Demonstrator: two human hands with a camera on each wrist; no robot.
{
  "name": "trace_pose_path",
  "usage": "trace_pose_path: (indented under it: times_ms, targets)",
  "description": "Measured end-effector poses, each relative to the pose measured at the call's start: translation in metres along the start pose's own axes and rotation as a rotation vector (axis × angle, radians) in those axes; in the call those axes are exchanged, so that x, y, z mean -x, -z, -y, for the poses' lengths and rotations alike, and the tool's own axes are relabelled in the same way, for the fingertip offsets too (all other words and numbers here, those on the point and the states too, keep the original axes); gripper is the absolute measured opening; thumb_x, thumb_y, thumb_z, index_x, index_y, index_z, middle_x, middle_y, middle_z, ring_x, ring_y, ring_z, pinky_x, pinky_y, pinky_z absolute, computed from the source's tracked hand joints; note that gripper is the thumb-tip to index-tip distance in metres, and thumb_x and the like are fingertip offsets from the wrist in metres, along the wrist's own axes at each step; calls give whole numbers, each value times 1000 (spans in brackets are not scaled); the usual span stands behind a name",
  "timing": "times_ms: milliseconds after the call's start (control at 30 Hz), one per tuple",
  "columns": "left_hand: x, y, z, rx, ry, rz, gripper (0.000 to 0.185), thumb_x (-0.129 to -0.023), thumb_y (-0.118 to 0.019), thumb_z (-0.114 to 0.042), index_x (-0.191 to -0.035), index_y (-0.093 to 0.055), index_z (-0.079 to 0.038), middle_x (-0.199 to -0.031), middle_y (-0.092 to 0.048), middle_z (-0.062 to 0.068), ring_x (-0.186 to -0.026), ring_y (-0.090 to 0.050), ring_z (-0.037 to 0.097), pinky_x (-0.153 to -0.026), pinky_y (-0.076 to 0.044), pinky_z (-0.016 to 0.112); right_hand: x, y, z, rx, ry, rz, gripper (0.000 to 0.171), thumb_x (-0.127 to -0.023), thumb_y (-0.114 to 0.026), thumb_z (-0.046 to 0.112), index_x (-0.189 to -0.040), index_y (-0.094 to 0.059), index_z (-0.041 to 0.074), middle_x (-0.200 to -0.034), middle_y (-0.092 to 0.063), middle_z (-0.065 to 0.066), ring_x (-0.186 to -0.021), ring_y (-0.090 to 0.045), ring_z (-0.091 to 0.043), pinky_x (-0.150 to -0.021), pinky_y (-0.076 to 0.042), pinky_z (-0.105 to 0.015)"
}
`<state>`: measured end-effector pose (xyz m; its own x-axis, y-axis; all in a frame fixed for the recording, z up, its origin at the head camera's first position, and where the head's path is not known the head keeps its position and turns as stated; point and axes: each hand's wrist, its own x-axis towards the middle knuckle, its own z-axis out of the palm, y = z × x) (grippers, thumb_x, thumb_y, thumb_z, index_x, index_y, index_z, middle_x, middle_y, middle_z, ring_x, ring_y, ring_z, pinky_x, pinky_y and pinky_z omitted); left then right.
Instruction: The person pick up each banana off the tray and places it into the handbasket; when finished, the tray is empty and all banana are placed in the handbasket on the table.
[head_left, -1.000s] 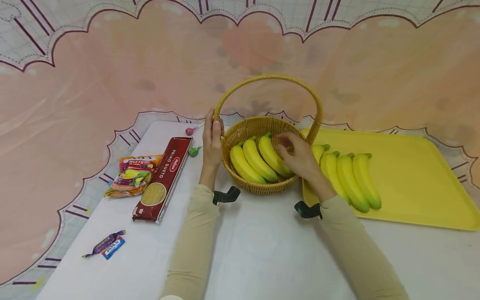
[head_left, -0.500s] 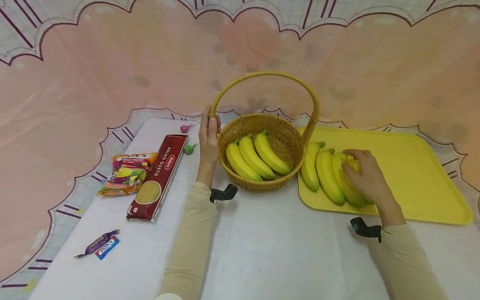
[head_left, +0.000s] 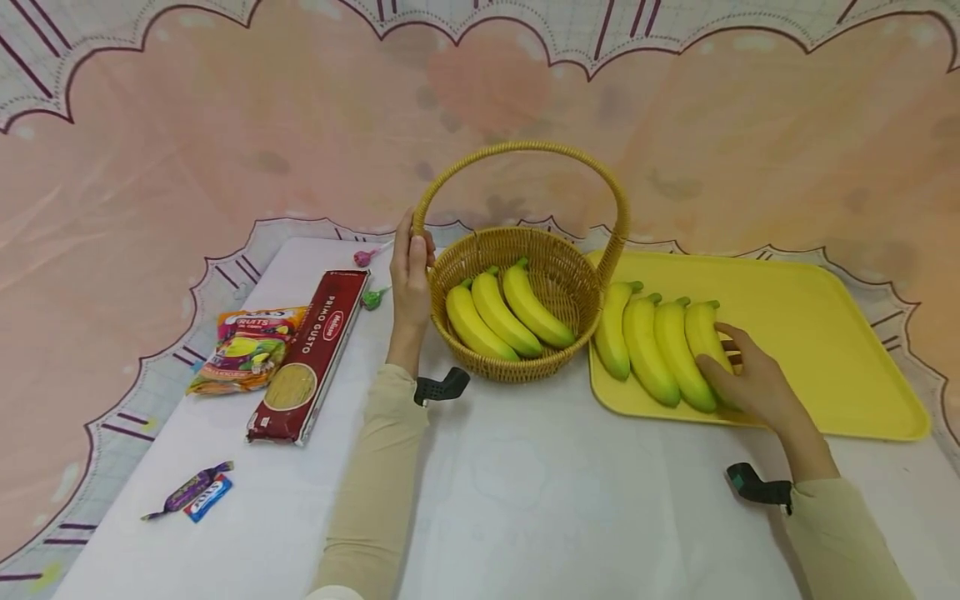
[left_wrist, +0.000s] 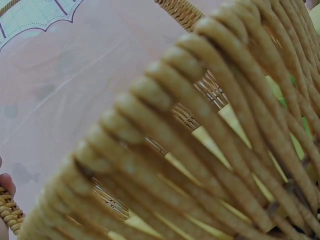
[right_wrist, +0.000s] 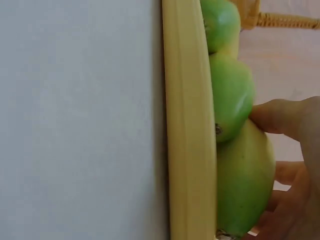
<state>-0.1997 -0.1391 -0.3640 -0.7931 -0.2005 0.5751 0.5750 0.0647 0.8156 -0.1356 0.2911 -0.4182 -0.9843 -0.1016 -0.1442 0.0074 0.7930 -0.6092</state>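
A wicker basket (head_left: 517, 369) with a tall hoop handle (head_left: 525, 147) stands mid-table and holds three yellow bananas (head_left: 495, 312). My left hand (head_left: 412, 262) grips the handle's left foot at the rim. The left wrist view is filled by the basket's weave (left_wrist: 200, 125). To the right, a yellow tray (head_left: 825, 333) carries several more bananas in a row. My right hand (head_left: 733, 368) curls round the rightmost banana (head_left: 701, 329), thumb on its near side. In the right wrist view that banana (right_wrist: 245, 180) lies against the tray's rim (right_wrist: 187, 125) with my fingers behind it.
Left of the basket lie a long red pasta box (head_left: 311, 354), a bright candy bag (head_left: 247, 348) and two lollipops (head_left: 365, 256). Two wrapped sweets (head_left: 191, 493) sit near the table's front left. A white cloth covers the table (head_left: 540, 483); a pink backdrop rises behind.
My right hand left the basket, crossed to the tray and closed round the rightmost banana. The left hand has kept its grip on the basket handle.
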Motion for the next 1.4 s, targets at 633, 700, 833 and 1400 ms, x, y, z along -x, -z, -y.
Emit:
trace_pose_path:
  times_ms: [633, 700, 833, 1400]
  targets:
    - [-5, 0, 37, -6, -26, -19, 41, -102, -33, -21, -140, -42, -9, -85, -43, -6, -74, -39, 13, -70, -34, 30, 33, -21, 66, -13, 330, -160, 62, -91, -63, 28, -144, -36, 15, -124, -54, -16, -109, -53, -29, -78, -41, -20]
    - [-5, -1, 34, -3, -13, -19, 40, -102, -32, -17, -140, -41, -7, -85, -43, -5, -75, -39, 13, -71, -34, 31, 31, -25, 73, -18, 341, -147, 61, -91, -63, 28, -144, -36, 16, -124, -54, -14, -107, -53, -27, -79, -43, -24]
    - [-2, -1, 19, 3, 29, -24, 41, -101, -32, -9, -141, -38, -1, -86, -42, -1, -77, -39, 16, -73, -34, 29, 26, -33, 85, -39, 338, -90, 61, -91, -61, 33, -145, -36, 19, -124, -55, -11, -104, -53, -23, -80, -46, -34]
    - [4, -1, 1, 11, 39, -16, 42, -101, -32, -7, -140, -36, 5, -85, -43, -1, -76, -39, 12, -73, -35, 28, 10, -56, 133, -69, 368, -95, 55, -92, -59, 37, -142, -43, 21, -118, -63, -6, -89, -57, -18, -74, -46, -33]
